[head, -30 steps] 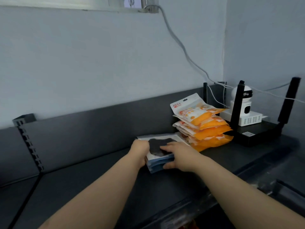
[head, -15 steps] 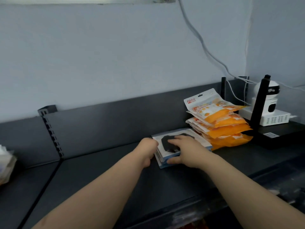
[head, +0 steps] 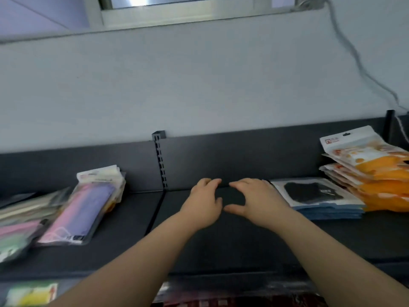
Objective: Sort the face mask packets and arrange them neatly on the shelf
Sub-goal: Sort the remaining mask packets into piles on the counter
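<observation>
Both my hands hover over the dark shelf (head: 232,235) near its middle, holding nothing. My left hand (head: 204,202) and my right hand (head: 252,200) are close together with fingers loosely spread. Just right of my right hand lies a neat stack of packets with black masks (head: 314,196). Further right stands a stack of orange mask packets (head: 371,173). On the left part of the shelf lies a loose heap of mixed packets (head: 24,220), with a pink and purple packet (head: 81,211) at its right side.
A slotted upright (head: 160,160) divides the shelf's back panel. A grey cable (head: 358,63) runs down the wall at the right. A yellow and green packet (head: 31,295) shows below the shelf's front edge at the bottom left.
Both hands have let go of the black mask stack and moved left of it. The view has swung left, bringing the mixed heap into sight and losing the camera and router.
</observation>
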